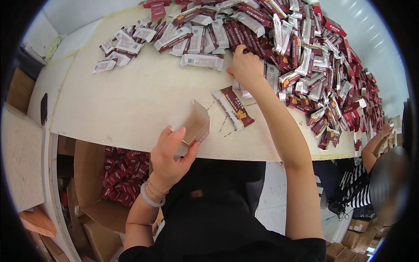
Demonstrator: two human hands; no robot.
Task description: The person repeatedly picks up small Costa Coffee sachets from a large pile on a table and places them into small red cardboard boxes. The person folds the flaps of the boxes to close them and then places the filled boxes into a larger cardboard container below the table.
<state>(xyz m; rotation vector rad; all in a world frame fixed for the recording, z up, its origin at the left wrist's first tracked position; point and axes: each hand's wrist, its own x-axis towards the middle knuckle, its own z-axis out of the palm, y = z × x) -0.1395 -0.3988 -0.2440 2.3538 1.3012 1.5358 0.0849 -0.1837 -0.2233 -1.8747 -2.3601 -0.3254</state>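
Note:
My left hand (171,155) grips a small open carton (198,124) at the table's front edge, thumb and fingers on its sides. The carton's plain inside shows, and nothing is visible in it. My right hand (247,67) is stretched out to the near edge of the pile, thumb and forefinger apart, its fingertips touching a row of maroon wrapped snack packets (244,37). Some of its fingers are hidden behind the hand. One maroon-and-white packet (234,108) lies by itself on the table, between the carton and my right forearm.
A heap of maroon and silver packets (305,56) covers the table's back and right. Below the table at left, a large cardboard box (89,174) holds many small maroon cartons (124,174). A dark phone-like object (44,108) lies at the left edge. Another person in stripes (355,185) works at right.

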